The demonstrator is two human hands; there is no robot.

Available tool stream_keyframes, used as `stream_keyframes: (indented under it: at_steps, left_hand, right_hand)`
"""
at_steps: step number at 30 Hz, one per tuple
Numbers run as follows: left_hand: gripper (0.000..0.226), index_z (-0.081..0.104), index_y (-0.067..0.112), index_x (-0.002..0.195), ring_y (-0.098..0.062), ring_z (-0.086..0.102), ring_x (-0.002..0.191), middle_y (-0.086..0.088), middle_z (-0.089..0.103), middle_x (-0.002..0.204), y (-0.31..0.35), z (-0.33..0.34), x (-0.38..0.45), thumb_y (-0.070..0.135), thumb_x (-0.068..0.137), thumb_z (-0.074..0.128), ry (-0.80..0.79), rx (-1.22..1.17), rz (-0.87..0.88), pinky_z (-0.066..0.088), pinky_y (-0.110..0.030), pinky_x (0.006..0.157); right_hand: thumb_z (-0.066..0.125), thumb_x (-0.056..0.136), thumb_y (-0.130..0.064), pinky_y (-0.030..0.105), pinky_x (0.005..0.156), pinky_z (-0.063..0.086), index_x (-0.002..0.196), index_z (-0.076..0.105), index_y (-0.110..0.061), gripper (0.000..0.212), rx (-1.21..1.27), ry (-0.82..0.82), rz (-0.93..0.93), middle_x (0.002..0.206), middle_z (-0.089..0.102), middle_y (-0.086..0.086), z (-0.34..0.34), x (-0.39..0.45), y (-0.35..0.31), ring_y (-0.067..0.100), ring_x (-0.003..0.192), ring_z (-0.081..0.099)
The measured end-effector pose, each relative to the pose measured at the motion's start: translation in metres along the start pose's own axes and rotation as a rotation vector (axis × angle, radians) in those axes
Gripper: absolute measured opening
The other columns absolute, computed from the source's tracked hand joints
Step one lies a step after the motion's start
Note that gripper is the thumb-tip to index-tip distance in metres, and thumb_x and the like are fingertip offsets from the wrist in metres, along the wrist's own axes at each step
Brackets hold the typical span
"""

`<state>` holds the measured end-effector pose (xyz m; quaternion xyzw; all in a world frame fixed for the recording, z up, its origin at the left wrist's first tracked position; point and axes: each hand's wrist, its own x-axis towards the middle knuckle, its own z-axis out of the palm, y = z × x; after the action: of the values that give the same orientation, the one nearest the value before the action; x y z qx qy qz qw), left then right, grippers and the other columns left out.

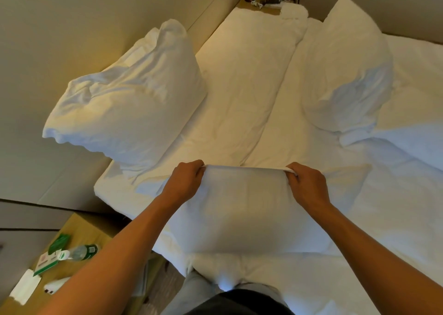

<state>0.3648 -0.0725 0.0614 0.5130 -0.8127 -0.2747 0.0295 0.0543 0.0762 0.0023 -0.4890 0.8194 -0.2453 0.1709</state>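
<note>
Apparently the work is casing or plumping the pillows, and it looks about midway. The left hand (185, 179) and right hand (305, 182) each have fingers curled tight round a top corner of the pillow (244, 209), pinching the cloth so that the upper edge is stretched taut between them. The pillow hangs in front of the person over the near edge of the bed (395, 206), with its lower end down by the legs. Its filling seems to sit well inside the case, which looks smooth, so I judge this one nearly done. What is left is to tuck the open end, if there is one, which I cannot tell, and lay the pillow at the head. The left pillow (129, 94) and the right pillow (347, 70) lie rumpled on the bed and probably need straightening too.
</note>
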Motion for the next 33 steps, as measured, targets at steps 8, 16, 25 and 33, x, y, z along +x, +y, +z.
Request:
stream_keyframes:
  at_steps: [8,16,25,33]
  left_hand:
    - [0.031,0.064,0.005,0.082,-0.034,0.069,0.067,-0.015,0.07,0.077,0.01,-0.071,0.002,0.02,0.106,0.05,0.169,-0.024,0.064,0.056,-0.045,0.068]
    - [0.033,0.061,0.006,0.081,-0.035,0.066,0.065,-0.013,0.064,0.069,0.007,-0.145,-0.003,0.021,0.107,0.048,0.408,-0.015,-0.021,0.054,-0.048,0.068]
    - [0.033,0.062,0.007,0.083,-0.031,0.063,0.061,-0.011,0.064,0.066,-0.019,-0.141,-0.009,0.023,0.108,0.047,0.488,-0.029,-0.131,0.054,-0.05,0.068]
    - [0.03,0.066,0.009,0.093,-0.032,0.071,0.069,-0.01,0.068,0.079,-0.057,-0.135,0.022,0.027,0.108,0.047,0.41,-0.192,-0.262,0.053,-0.038,0.066]
  right_hand:
    - [0.059,0.104,-0.027,0.03,0.067,0.048,0.101,0.076,-0.017,0.02,0.05,0.137,-0.105,0.087,0.075,0.004,-0.034,0.041,-0.058,0.023,0.077,0.068]
    - [0.056,0.104,-0.022,0.029,0.071,0.043,0.1,0.075,-0.016,0.02,0.178,0.163,-0.279,0.096,0.075,0.003,-0.051,0.119,-0.145,0.024,0.086,0.068]
    - [0.055,0.104,-0.017,0.033,0.079,0.051,0.111,0.077,-0.012,0.023,0.197,0.133,-0.402,0.108,0.076,0.009,-0.022,0.16,-0.183,0.029,0.096,0.07]
    - [0.053,0.105,-0.019,0.027,0.078,0.043,0.111,0.076,-0.012,0.025,0.097,0.041,-0.376,0.108,0.075,0.008,0.016,0.21,-0.211,0.028,0.095,0.069]
